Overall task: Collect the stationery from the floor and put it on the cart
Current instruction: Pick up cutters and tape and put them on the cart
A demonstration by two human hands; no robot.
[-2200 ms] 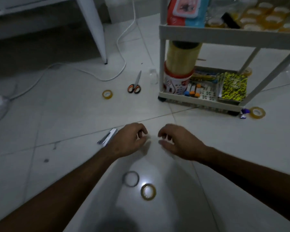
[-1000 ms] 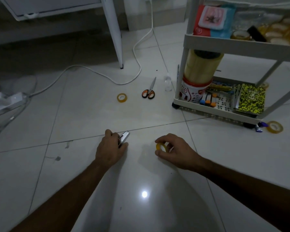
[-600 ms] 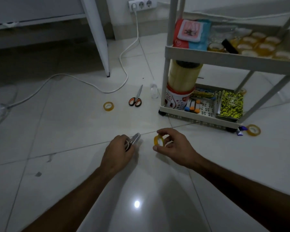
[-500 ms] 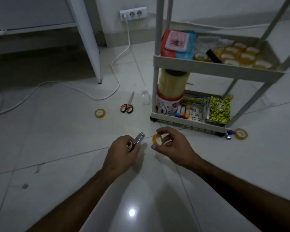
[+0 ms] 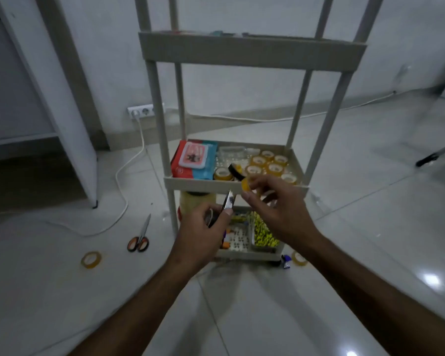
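Observation:
My left hand (image 5: 202, 235) is closed around a silver stapler (image 5: 228, 200) and a grey tape ring (image 5: 209, 216), raised in front of the cart. My right hand (image 5: 275, 211) pinches a yellow tape roll (image 5: 245, 185) just at the front rim of the white cart's middle shelf (image 5: 195, 183). That shelf holds several tape rolls (image 5: 265, 164) and a red-and-blue wipes pack (image 5: 193, 160). On the floor lie orange-handled scissors (image 5: 139, 237), a tape roll (image 5: 90, 259) to the left, and another tape roll (image 5: 299, 258) beside a small blue item (image 5: 285, 262) at the cart's right wheel.
The cart's bottom shelf (image 5: 244, 254) holds a big tape roll (image 5: 194, 202), a yellow patterned notebook (image 5: 262, 233) and small items. A white cable (image 5: 123, 176) runs from a wall socket (image 5: 141, 112) across the floor. A white furniture leg (image 5: 88, 160) stands at the left.
Both hands picked up items from the floor, the left the stapler and ring, the right the yellow tape roll, and rose to the cart's middle shelf. The view tilted upward.

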